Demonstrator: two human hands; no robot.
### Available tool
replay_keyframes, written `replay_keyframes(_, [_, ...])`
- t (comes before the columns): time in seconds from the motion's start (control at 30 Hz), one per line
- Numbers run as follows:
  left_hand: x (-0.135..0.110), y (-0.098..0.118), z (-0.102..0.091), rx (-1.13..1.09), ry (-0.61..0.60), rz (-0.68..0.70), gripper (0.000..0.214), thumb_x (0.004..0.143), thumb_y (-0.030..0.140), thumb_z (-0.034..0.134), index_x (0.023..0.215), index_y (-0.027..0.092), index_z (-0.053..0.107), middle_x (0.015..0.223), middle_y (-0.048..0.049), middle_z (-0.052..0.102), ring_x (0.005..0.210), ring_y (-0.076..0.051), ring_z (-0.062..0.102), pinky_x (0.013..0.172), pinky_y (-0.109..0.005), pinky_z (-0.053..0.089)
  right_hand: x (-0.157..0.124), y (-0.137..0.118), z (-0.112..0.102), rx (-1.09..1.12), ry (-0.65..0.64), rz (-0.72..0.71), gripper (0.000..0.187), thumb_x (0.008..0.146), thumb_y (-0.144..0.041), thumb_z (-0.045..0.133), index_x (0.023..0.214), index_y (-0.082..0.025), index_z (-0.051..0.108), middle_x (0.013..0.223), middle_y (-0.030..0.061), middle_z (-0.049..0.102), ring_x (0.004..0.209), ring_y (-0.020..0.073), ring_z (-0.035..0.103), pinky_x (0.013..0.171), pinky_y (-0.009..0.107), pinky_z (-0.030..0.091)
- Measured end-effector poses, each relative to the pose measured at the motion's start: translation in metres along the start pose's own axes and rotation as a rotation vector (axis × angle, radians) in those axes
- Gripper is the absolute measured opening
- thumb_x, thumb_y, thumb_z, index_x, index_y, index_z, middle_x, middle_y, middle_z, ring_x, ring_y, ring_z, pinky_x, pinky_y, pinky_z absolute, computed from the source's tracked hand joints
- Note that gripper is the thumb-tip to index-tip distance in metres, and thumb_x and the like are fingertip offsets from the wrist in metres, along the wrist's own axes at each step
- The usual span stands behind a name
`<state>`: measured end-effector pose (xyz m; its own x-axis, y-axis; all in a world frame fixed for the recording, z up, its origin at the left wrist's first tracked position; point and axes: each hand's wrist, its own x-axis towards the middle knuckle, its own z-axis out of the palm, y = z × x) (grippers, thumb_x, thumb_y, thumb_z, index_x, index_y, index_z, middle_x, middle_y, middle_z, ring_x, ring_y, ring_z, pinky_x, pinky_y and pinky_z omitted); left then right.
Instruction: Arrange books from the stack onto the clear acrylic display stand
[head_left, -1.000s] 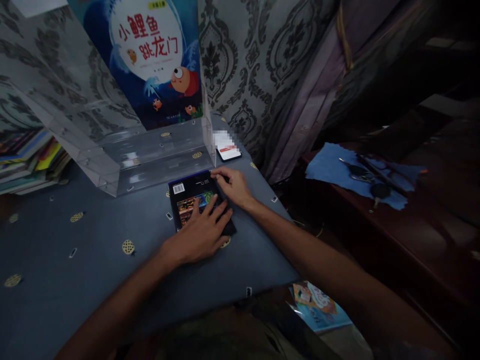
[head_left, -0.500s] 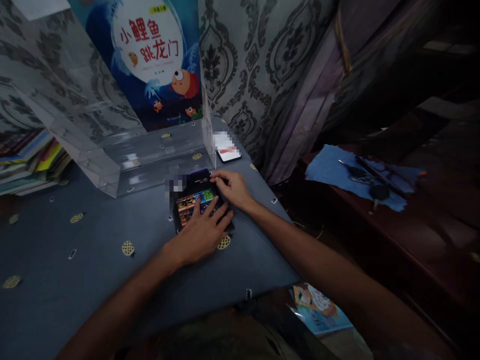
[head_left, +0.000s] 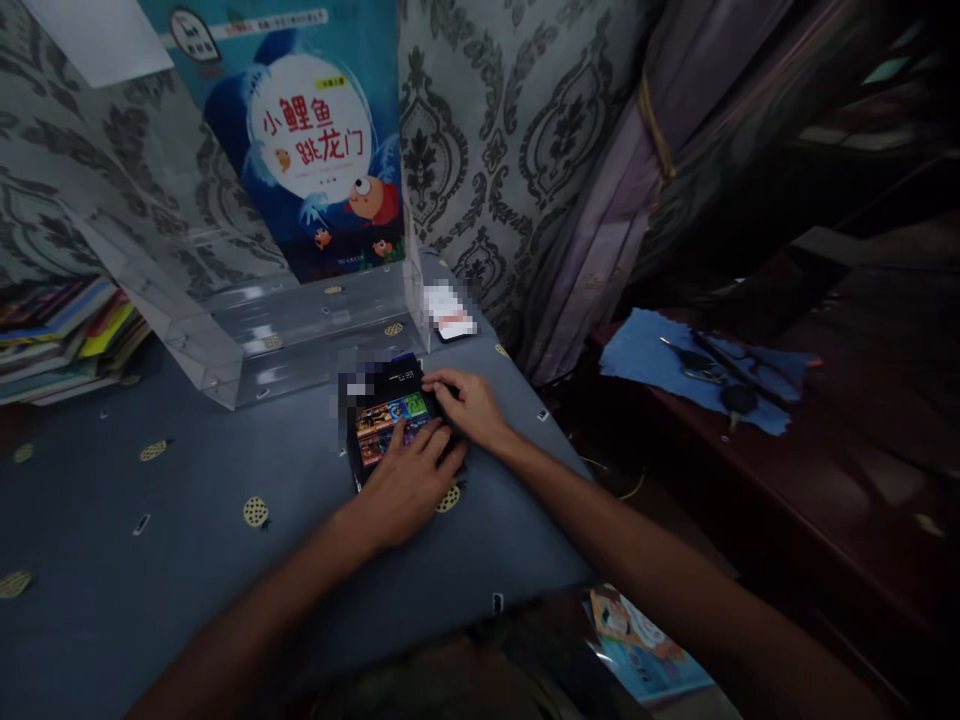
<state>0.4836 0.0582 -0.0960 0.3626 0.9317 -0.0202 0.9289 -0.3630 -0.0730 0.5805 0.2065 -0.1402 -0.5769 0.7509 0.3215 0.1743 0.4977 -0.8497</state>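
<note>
A flat black box (head_left: 391, 405) with rows of small colourful pictures lies on the cloth-covered table; whether it is a box or a booklet I cannot tell for sure. Across its lower part rests my left hand (head_left: 409, 480), palm down, its fingers apart and slightly bent. My right hand (head_left: 469, 405) is at the box's upper right edge, thumb and forefinger pinched together there. The lower right part of the box is hidden under my hands, and a blurred patch covers its upper left.
Behind the box is a clear acrylic stand (head_left: 330, 330) holding a blue picture book (head_left: 322, 150). A phone (head_left: 451, 312) lies at its right. Books are stacked (head_left: 67, 335) at the left. On a dark red surface (head_left: 780, 490), a blue cloth (head_left: 637, 350) bears glasses and keys.
The view has tilted slightly upward. My left fingers have drawn back a little and bent more, baring more of the pictures; my right hand keeps its pinch at the edge.
</note>
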Motion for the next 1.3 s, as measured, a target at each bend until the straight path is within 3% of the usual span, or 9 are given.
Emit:
replay_keyframes(0.23, [-0.005, 0.001, 0.010, 0.022, 0.072, 0.020, 0.040, 0.104, 0.024, 0.039, 0.141, 0.015, 0.048, 0.145, -0.0160, 0.056, 0.142, -0.029, 0.044, 0.116, -0.053, 0.036, -0.034, -0.011, -0.012, -0.067, -0.036, -0.047, 0.025, 0.092, -0.017, 0.051, 0.100, -0.022, 0.074, 0.094, 0.0048, 0.078, 0.092, 0.0213, 0.072, 0.084, 0.036, 0.055])
replay_keyframes(0.53, [-0.011, -0.001, 0.017, 0.059, 0.146, 0.054, 0.040, 0.103, 0.021, 0.043, 0.142, 0.013, 0.048, 0.143, -0.0159, 0.058, 0.143, -0.027, 0.044, 0.117, -0.048, 0.034, -0.050, -0.018, -0.019, -0.178, -0.089, -0.116, 0.027, 0.095, -0.018, 0.049, 0.106, -0.020, 0.073, 0.095, 0.0077, 0.073, 0.090, 0.0214, 0.068, 0.083, 0.036, 0.054])
replay_keyframes(0.73, [-0.030, -0.006, 0.027, 0.057, 0.241, 0.091, 0.040, 0.103, 0.020, 0.044, 0.142, 0.013, 0.049, 0.144, -0.0144, 0.058, 0.140, -0.026, 0.047, 0.118, -0.047, 0.033, -0.067, -0.023, -0.027, -0.148, -0.113, -0.175, 0.028, 0.096, -0.017, 0.048, 0.108, -0.021, 0.073, 0.097, 0.0071, 0.075, 0.092, 0.0208, 0.068, 0.083, 0.035, 0.055])
replay_keyframes(0.93, [-0.048, -0.015, 0.029, -0.090, 0.361, 0.095, 0.034, 0.105, 0.028, 0.042, 0.131, 0.016, 0.060, 0.133, -0.0123, 0.067, 0.133, -0.023, 0.055, 0.115, -0.047, 0.039, -0.083, -0.030, -0.035, -0.125, -0.151, -0.196, 0.029, 0.096, -0.016, 0.049, 0.110, -0.023, 0.073, 0.094, 0.0067, 0.075, 0.090, 0.0206, 0.068, 0.080, 0.035, 0.055])
replay_keyframes(1.03, [-0.055, -0.027, 0.028, -0.197, 0.462, -0.045, 0.031, 0.104, 0.030, 0.042, 0.124, 0.018, 0.063, 0.128, -0.0111, 0.069, 0.127, -0.023, 0.060, 0.112, -0.047, 0.043, -0.087, -0.032, -0.037, -0.136, -0.159, -0.203, 0.028, 0.097, -0.017, 0.048, 0.111, -0.022, 0.072, 0.093, 0.0069, 0.075, 0.090, 0.0208, 0.068, 0.080, 0.036, 0.056])
replay_keyframes(1.13, [-0.059, -0.044, 0.031, -0.233, 0.516, -0.361, 0.034, 0.104, 0.034, 0.042, 0.128, 0.018, 0.060, 0.137, -0.0149, 0.062, 0.132, -0.028, 0.055, 0.111, -0.050, 0.045, -0.089, -0.031, -0.036, -0.140, -0.146, -0.223, 0.026, 0.097, -0.017, 0.048, 0.110, -0.021, 0.071, 0.093, 0.0070, 0.075, 0.090, 0.0210, 0.068, 0.079, 0.037, 0.056])
replay_keyframes(1.23, [-0.062, -0.059, 0.039, -0.223, 0.463, -0.629, 0.044, 0.103, 0.042, 0.041, 0.136, 0.017, 0.053, 0.142, -0.0180, 0.058, 0.141, -0.036, 0.044, 0.111, -0.060, 0.041, -0.089, -0.030, -0.035, -0.141, -0.139, -0.228, 0.025, 0.097, -0.017, 0.049, 0.110, -0.022, 0.070, 0.094, 0.0063, 0.075, 0.089, 0.0206, 0.068, 0.079, 0.037, 0.057])
replay_keyframes(1.3, [-0.062, -0.064, 0.045, -0.257, 0.416, -0.677, 0.047, 0.103, 0.045, 0.041, 0.139, 0.017, 0.050, 0.142, -0.0172, 0.058, 0.144, -0.037, 0.041, 0.112, -0.062, 0.038, -0.088, -0.030, -0.035, -0.146, -0.140, -0.237, 0.025, 0.097, -0.017, 0.049, 0.110, -0.022, 0.070, 0.095, 0.0065, 0.075, 0.090, 0.0208, 0.069, 0.080, 0.038, 0.057])
